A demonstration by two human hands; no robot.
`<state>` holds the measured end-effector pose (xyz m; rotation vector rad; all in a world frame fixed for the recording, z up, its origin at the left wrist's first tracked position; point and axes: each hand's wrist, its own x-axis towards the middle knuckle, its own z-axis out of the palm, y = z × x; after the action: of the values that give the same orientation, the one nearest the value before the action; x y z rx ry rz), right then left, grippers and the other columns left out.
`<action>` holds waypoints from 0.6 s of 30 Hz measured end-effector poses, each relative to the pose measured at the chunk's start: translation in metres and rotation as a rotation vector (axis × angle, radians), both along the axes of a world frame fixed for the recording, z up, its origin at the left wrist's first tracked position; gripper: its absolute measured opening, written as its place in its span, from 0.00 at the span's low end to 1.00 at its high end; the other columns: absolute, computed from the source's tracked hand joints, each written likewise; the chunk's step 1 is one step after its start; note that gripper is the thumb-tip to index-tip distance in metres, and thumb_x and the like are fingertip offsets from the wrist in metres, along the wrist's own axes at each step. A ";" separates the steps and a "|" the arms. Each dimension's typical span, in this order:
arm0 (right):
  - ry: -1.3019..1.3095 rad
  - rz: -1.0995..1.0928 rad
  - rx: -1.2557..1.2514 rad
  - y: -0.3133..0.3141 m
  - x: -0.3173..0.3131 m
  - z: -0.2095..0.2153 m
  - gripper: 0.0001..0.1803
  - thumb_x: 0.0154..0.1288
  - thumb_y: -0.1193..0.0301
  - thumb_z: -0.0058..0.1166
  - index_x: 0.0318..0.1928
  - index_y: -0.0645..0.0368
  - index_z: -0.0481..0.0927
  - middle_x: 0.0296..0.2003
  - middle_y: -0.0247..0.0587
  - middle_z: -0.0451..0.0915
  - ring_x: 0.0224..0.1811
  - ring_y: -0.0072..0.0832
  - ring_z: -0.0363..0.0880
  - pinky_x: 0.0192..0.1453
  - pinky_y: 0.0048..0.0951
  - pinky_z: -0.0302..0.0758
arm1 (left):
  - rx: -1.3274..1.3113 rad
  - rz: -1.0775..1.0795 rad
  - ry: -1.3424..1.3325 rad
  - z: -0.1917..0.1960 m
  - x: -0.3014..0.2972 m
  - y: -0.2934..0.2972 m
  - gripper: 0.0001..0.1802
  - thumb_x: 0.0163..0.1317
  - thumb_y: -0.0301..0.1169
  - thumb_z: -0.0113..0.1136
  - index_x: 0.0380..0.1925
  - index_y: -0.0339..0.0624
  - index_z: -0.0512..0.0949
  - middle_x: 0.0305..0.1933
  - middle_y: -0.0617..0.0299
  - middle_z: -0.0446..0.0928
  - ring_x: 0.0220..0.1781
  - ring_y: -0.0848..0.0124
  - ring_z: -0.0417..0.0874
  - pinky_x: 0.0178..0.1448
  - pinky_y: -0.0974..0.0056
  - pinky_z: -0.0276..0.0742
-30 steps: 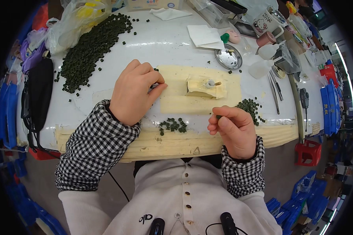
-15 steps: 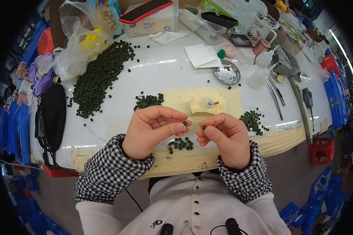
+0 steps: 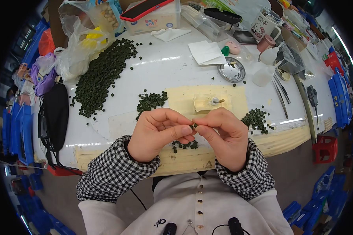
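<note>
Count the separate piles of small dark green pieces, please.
4: the large pile at upper left, the middle pile beyond the left hand, the right pile beside the right hand, the near pile, partly hidden by the hands.

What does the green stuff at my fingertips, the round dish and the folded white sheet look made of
Green stuff: perhaps matte plastic or rubber, from its dull surface; too small to settle.
Round dish: probably polished metal, given its bright reflections.
Folded white sheet: likely matte paper, by its creases.
</note>
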<state>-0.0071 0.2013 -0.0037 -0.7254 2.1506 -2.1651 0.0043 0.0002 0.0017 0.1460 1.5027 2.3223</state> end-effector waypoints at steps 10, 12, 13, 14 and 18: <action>0.198 -0.041 0.187 -0.001 0.005 0.006 0.16 0.60 0.83 0.60 0.50 0.62 0.83 0.36 0.40 0.78 0.36 0.25 0.79 0.40 0.21 0.76 | 0.099 -0.009 -0.090 -0.005 -0.001 -0.001 0.08 0.66 0.25 0.59 0.41 0.31 0.79 0.37 0.54 0.83 0.37 0.71 0.86 0.43 0.70 0.84; 0.262 -0.040 0.221 -0.004 0.006 0.006 0.18 0.60 0.83 0.59 0.53 0.64 0.81 0.38 0.41 0.77 0.37 0.25 0.78 0.40 0.21 0.75 | 0.110 0.025 -0.107 -0.004 -0.002 0.000 0.06 0.67 0.26 0.58 0.40 0.35 0.78 0.37 0.56 0.83 0.36 0.72 0.85 0.42 0.70 0.84; 0.294 -0.040 0.238 -0.005 0.006 0.005 0.19 0.61 0.84 0.58 0.54 0.64 0.80 0.39 0.41 0.77 0.37 0.26 0.78 0.40 0.21 0.75 | 0.115 0.040 -0.115 -0.004 -0.002 0.001 0.05 0.68 0.26 0.57 0.39 0.36 0.77 0.37 0.56 0.83 0.35 0.72 0.85 0.41 0.69 0.84; 0.308 -0.036 0.234 -0.006 0.006 0.004 0.20 0.61 0.84 0.57 0.55 0.65 0.79 0.40 0.41 0.76 0.37 0.26 0.77 0.40 0.21 0.75 | 0.122 0.047 -0.110 -0.004 -0.002 0.001 0.05 0.68 0.27 0.57 0.39 0.37 0.77 0.36 0.57 0.83 0.35 0.73 0.85 0.42 0.69 0.83; 0.340 -0.018 0.228 -0.011 0.007 0.000 0.22 0.62 0.85 0.56 0.57 0.67 0.77 0.42 0.42 0.74 0.38 0.27 0.75 0.40 0.21 0.73 | 0.122 0.080 -0.094 -0.005 -0.002 0.001 0.05 0.68 0.27 0.57 0.39 0.37 0.77 0.36 0.57 0.83 0.35 0.73 0.85 0.42 0.70 0.83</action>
<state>-0.0001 0.1903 -0.0034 -1.1249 2.5137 -1.8691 0.0025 0.0008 -0.0031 0.0079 1.3451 2.4489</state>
